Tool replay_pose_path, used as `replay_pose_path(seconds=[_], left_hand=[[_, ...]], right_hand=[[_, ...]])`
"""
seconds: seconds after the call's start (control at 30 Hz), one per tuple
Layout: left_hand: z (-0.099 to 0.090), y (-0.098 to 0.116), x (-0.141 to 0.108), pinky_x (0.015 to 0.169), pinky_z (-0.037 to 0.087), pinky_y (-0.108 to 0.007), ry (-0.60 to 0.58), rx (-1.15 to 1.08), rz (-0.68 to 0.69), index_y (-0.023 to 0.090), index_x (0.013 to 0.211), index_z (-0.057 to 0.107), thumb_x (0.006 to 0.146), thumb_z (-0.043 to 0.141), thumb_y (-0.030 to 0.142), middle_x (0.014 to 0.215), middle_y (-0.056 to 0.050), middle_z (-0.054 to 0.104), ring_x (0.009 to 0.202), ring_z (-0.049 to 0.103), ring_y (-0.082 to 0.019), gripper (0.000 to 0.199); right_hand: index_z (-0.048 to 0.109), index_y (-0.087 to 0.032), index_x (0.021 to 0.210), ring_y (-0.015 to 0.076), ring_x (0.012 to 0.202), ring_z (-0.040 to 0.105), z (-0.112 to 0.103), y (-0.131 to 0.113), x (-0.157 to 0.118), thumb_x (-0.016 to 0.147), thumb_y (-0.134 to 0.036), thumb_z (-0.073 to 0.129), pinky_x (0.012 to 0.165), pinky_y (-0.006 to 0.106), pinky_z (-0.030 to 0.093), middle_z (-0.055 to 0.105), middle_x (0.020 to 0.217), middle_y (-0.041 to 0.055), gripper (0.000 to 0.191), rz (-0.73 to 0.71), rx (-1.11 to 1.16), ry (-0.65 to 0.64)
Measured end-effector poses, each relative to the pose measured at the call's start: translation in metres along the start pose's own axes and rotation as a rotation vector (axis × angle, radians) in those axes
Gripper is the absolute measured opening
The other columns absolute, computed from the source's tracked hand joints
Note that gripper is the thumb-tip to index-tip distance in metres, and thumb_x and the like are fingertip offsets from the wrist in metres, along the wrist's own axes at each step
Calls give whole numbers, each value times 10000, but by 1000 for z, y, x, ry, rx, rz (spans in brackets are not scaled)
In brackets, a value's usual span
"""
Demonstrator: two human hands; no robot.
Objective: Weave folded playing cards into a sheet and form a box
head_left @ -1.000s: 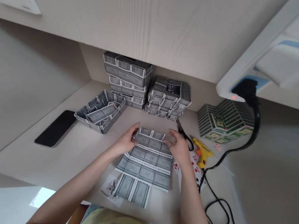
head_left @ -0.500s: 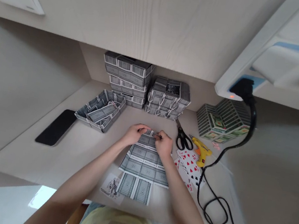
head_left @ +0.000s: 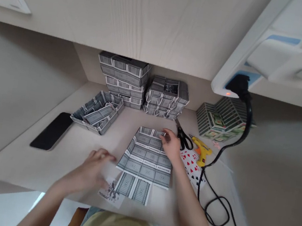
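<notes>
A shallow tray-like sheet of joined playing cards (head_left: 144, 154), backs showing, lies in front of me with its far and left edges folded up. Two cards (head_left: 133, 188) extend flat from its near edge. My right hand (head_left: 171, 146) is at the far right corner, its thumb and fingers closed on the edge. My left hand (head_left: 88, 170), slightly blurred, is off the sheet to the left with its fingers apart. Beneath its thumb side lies a single card with a dark picture (head_left: 112, 194).
Scissors (head_left: 185, 139), a yellow glue gun (head_left: 202, 150), loose face-up cards (head_left: 191, 164) and a black cable (head_left: 219, 211) lie at right. Card boxes (head_left: 166, 100) are stacked behind. An open card box (head_left: 104, 119) and a phone (head_left: 52, 131) are at left.
My left hand has let go of the sheet's far edge and moved left and toward me. My right hand stays near the far edge, now at its right corner.
</notes>
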State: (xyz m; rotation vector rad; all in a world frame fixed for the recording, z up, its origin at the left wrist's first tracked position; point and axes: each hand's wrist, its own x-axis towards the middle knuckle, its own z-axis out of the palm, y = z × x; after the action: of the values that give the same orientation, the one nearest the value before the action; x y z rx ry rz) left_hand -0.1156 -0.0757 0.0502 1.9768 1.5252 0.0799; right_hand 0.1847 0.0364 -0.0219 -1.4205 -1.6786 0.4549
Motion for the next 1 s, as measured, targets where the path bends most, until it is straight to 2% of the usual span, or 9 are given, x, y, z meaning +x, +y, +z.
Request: replay_pose_path(seconds=[0.1,0.27,0.4,0.47,0.63,0.73,0.83,0.9,1.0], left_hand=[[23,15,-8,868,346,-351,-75,23,-76,250,1020,518,438,715,320,1155,-51,429,1053,392,-278,618],[29,18,-2,793,345,-314,-84,85,-86,194,757,508,523,632,288,975,-44,489,941,449,-240,281],[6,4,4,610,340,-262,-108,41,-148,205,763,455,615,534,223,758,-5,557,705,527,-187,169],[-11,-3,7,572,326,-249,-51,58,-151,220,802,452,649,498,211,727,6,572,677,542,-183,159],[-56,6,21,552,336,-266,340,214,-242,235,870,488,754,425,232,751,-29,633,671,579,-215,132],[-67,35,36,617,390,-253,420,41,-52,245,879,487,775,448,269,827,10,665,723,604,-180,113],[-65,71,57,633,404,-234,370,-108,142,232,852,485,766,489,264,783,39,673,691,604,-142,91],[-60,91,72,626,402,-227,314,-178,245,219,868,488,761,508,258,738,47,669,656,593,-126,115],[-56,106,97,615,410,-226,213,-238,362,200,873,502,751,546,321,707,41,650,642,582,-124,178]], right_hand=[[607,-190,986,198,844,616,-5,-4,-1,737,-295,563,783,337,492,654,957,75,275,7,7,36],[619,-181,934,184,825,616,-18,-12,-5,759,-341,550,770,320,490,659,904,71,247,33,34,80],[617,-174,923,188,834,615,-25,-13,-10,769,-379,537,759,325,494,658,899,78,269,105,84,98],[611,-170,930,188,820,617,-27,-13,-12,764,-395,539,739,323,502,658,892,83,288,135,129,110],[573,-158,1024,183,799,617,-31,-25,-12,754,-414,547,697,312,502,660,861,80,373,179,222,206],[585,-176,1004,177,798,616,-28,-49,-12,744,-399,565,692,296,497,661,859,68,344,156,315,162],[564,-195,1060,172,800,615,-24,-75,-13,662,-374,655,669,273,500,660,912,54,445,58,488,-106],[626,-175,901,162,702,606,-23,-83,-12,628,-375,680,599,252,489,666,782,34,343,71,472,-191],[612,-149,651,119,485,521,-27,-75,-11,650,-399,650,457,225,437,585,525,-6,253,188,416,-136]])
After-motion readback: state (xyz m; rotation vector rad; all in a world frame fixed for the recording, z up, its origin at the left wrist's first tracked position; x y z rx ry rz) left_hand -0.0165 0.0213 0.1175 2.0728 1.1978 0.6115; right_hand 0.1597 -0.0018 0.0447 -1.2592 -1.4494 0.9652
